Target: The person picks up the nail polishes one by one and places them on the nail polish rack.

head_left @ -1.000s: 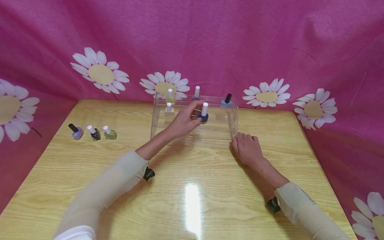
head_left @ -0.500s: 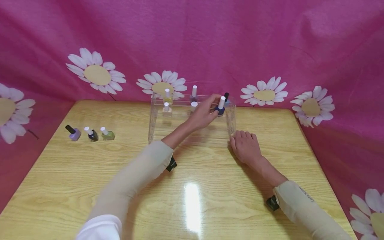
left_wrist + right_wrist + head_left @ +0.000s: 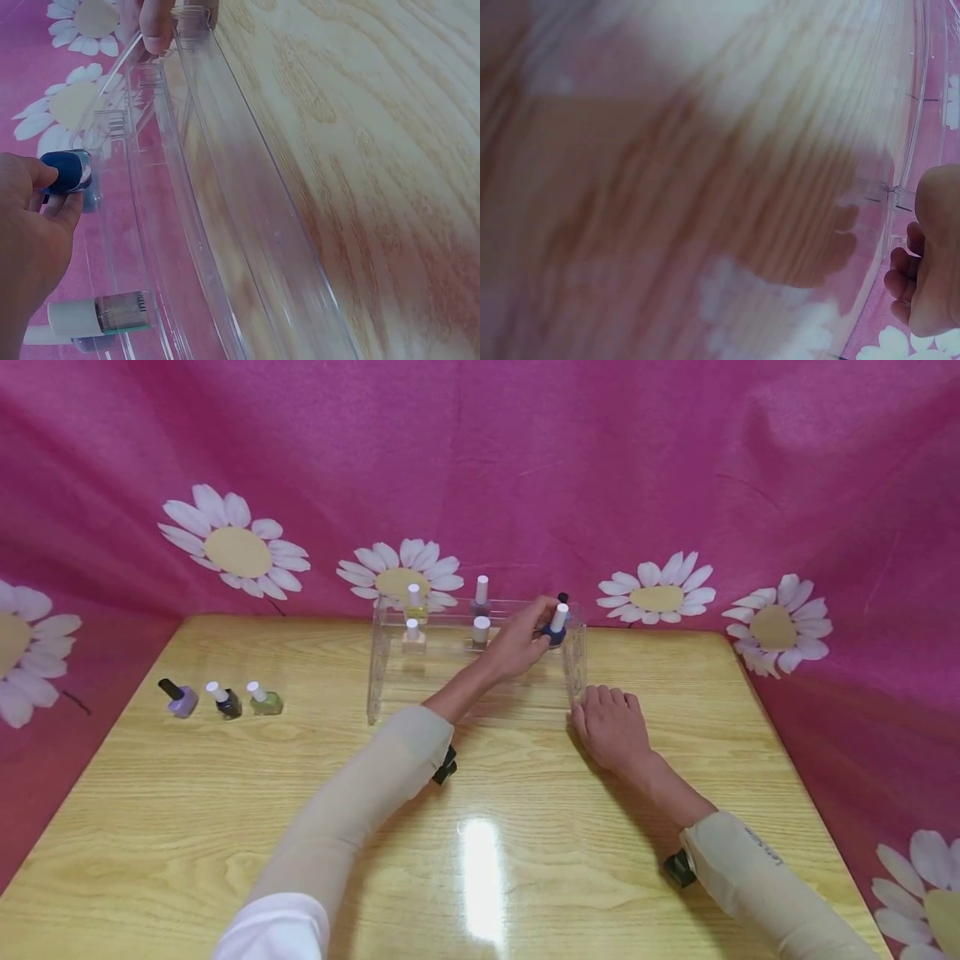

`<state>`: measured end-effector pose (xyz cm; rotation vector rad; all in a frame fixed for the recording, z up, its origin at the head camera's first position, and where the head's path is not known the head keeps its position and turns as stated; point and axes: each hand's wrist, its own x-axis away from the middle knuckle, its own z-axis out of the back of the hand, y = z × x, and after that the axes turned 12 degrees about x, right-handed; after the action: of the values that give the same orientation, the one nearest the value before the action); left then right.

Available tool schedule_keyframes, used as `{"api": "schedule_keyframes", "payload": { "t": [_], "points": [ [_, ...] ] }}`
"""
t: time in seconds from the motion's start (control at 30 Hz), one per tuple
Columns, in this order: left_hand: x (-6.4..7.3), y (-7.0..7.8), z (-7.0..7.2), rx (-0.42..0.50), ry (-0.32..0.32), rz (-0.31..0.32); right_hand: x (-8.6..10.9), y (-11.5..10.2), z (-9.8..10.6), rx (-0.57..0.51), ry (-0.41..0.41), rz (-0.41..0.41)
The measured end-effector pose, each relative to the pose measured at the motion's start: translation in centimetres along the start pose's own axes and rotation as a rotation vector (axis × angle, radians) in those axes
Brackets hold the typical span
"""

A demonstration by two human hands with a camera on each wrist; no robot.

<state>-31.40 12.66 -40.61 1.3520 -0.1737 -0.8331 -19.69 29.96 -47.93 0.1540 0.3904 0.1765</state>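
Navy-blue bottle (image 3: 555, 636), its white cap leaning toward one o'clock, is pinched between the thumb and fingers of the left hand (image 3: 517, 642), above the two o'clock part of the clear rack (image 3: 377, 675). Whether its base touches a shelf cannot be told. The left forearm slants in from seven o'clock over the rack's front; the right arm comes from five, its hand, the right hand (image 3: 611, 727), gripping the near corner of the side panel with curled fingers. From the navy-blue bottle, a black-capped bottle (image 3: 562, 597) stands just beyond at twelve, and a white-capped bottle (image 3: 481, 633) at nine, leaving a gap along the tier. Wooden tabletop (image 3: 570, 868) spreads toward six and three; its far edge lies close behind the rack, against pink cloth (image 3: 525, 485).
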Motion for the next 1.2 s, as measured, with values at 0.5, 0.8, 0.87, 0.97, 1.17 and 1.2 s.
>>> {"api": "schedule_keyframes", "payload": {
  "t": [0.5,0.8,0.87,0.97,1.17,1.2],
  "points": [
    [-0.1,-1.2,-0.1,-0.07,-0.096,0.128,0.1,-0.3,-0.1,-0.015,-0.008,-0.004],
    [-0.3,-1.0,-0.2,-0.103,-0.105,0.126,0.0,-0.3,0.0,-0.018,0.011,-0.005],
    [-0.2,-1.0,-0.2,-0.086,-0.1,0.127,0.0,-0.3,0.0,-0.022,0.0,-0.006],
    [-0.1,-1.0,-0.1,-0.065,-0.089,0.127,0.0,-0.2,0.1,-0.026,-0.019,-0.007],
    [0.5,-0.8,-0.1,-0.099,-0.05,0.109,0.1,0.0,-0.1,-0.024,-0.037,-0.009],
    [0.7,-0.8,0.0,-0.11,-0.042,0.1,0.1,0.0,-0.1,-0.024,-0.039,-0.009]
  ]
}}
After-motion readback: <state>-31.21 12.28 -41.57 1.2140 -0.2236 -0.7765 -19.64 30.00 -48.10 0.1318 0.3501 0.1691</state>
